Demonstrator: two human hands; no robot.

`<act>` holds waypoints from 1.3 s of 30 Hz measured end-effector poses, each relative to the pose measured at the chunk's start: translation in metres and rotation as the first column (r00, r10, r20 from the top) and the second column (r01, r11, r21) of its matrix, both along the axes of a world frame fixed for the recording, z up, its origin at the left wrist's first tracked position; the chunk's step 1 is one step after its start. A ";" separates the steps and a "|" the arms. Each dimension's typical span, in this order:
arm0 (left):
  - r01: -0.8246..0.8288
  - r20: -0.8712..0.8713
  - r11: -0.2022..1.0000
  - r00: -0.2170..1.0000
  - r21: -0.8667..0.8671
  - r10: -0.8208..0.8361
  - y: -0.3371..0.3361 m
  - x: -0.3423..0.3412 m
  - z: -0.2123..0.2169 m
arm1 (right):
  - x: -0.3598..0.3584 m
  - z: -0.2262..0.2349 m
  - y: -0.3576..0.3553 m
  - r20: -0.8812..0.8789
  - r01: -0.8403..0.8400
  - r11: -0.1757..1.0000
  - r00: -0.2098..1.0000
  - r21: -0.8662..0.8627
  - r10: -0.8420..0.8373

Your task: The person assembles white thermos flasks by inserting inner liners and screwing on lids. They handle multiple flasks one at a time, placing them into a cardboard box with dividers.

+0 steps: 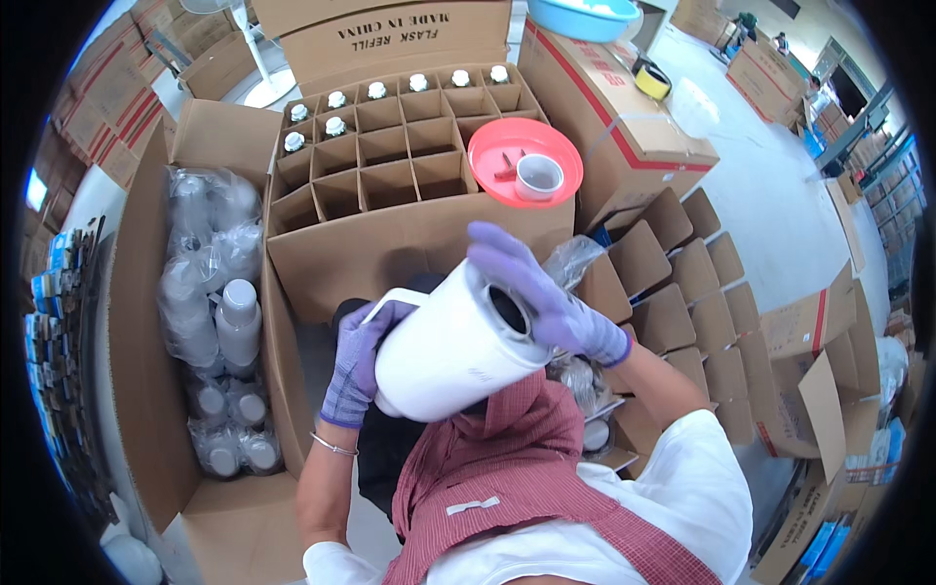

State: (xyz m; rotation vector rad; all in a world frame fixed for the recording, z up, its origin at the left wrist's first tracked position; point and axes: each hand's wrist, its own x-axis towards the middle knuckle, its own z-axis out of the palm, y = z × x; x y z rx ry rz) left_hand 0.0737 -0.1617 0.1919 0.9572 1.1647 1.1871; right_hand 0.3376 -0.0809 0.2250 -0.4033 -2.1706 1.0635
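Observation:
A white vacuum flask body [444, 351] lies tilted above my lap, its open end with a dark hole turned up and to the right. My left hand [366, 356], in a purple glove, is closed around the handle on its left side. My right hand [546, 297], also gloved, rests against the open end with its fingers stretched out. Beyond the flask stands a divided carton [419, 234], with white-tipped refills [376, 91] in several cells. A red round tray [487, 151] on its right corner holds a grey-white cup [539, 177] and small red pieces.
An open carton [136, 361] at left holds plastic-wrapped white bottles [239, 322]. At right stand cardboard dividers [673, 302] and a closed carton [624, 127] bearing a tape roll [652, 80] and a blue basin [583, 18]. A white fan [255, 58] stands behind.

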 end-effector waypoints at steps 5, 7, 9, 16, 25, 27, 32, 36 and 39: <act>-0.177 -0.072 0.982 0.981 0.066 0.182 0.004 0.003 -0.006 | -0.011 0.012 -0.002 0.042 -0.011 1.000 0.999 -0.014 0.011; -0.312 -0.206 0.933 0.916 0.180 0.346 0.007 0.015 -0.001 | -0.010 -0.030 -0.005 -0.187 0.039 0.896 0.973 -0.443 -0.135; -0.001 -0.520 0.769 0.736 0.639 0.434 0.015 0.016 0.006 | -0.015 -0.060 -0.008 -0.299 -0.016 0.693 0.909 -0.720 -0.290; 0.128 -0.599 0.728 0.671 0.674 0.436 0.018 0.016 0.009 | -0.021 -0.074 0.012 -0.254 -0.052 0.517 0.910 -0.854 -0.328; -0.161 -0.155 0.985 0.973 0.067 0.170 0.033 -0.002 -0.015 | -0.016 0.002 0.051 -0.041 -0.022 1.000 0.999 -0.008 0.022; -0.258 -0.086 0.952 0.958 0.162 0.274 0.036 0.007 -0.015 | -0.020 0.000 0.054 -0.018 0.022 0.967 0.999 -0.254 -0.028; -0.408 -0.101 0.873 0.889 0.267 0.446 0.049 0.014 -0.014 | -0.012 -0.059 0.074 -0.189 0.138 0.814 0.938 -0.564 -0.290; -0.406 0.118 0.895 0.913 0.185 0.390 0.066 0.011 -0.019 | 0.016 -0.065 0.137 0.068 0.738 0.635 0.638 0.230 -0.767; -0.287 0.540 0.954 0.819 0.091 0.195 0.080 0.016 -0.035 | 0.052 -0.092 0.178 0.347 0.666 0.407 0.230 0.625 -0.909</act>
